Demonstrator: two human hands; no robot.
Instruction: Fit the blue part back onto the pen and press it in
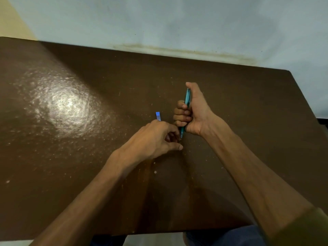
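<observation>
A dark brown tabletop (88,157), scuffed and speckled with pale flecks, runs to a far wall (177,23). Light glares off its left part.

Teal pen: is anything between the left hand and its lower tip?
Nothing visible. The right hand grips the teal pen upright over the brown table, and the left hand has its fingertips right at the lower tip. A small blue piece shows past the left hand's knuckles, off that path.

Plain room, prob home: brown desk (88,157), stained wall (177,23).
</observation>
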